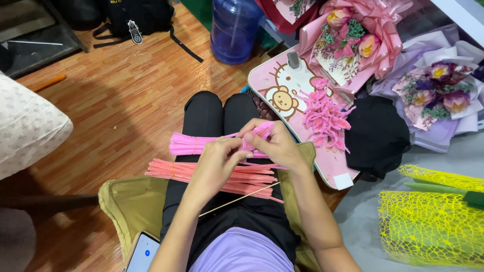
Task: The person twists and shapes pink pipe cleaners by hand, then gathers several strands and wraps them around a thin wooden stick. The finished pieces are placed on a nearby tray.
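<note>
Pink fuzzy pipe cleaner (262, 132), seemingly bent, between both hands' fingers (237, 147).

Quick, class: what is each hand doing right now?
Left hand: closed, pinching a fuzzy pink pipe-cleaner piece.
Right hand: closed on the same piece.

Two pipe-cleaner bundles (189, 144) (212, 175); two bouquets (353, 38) (438, 88); one water jug (234, 27).

hands (247, 151) on pink pipe cleaner (259, 132)
</note>
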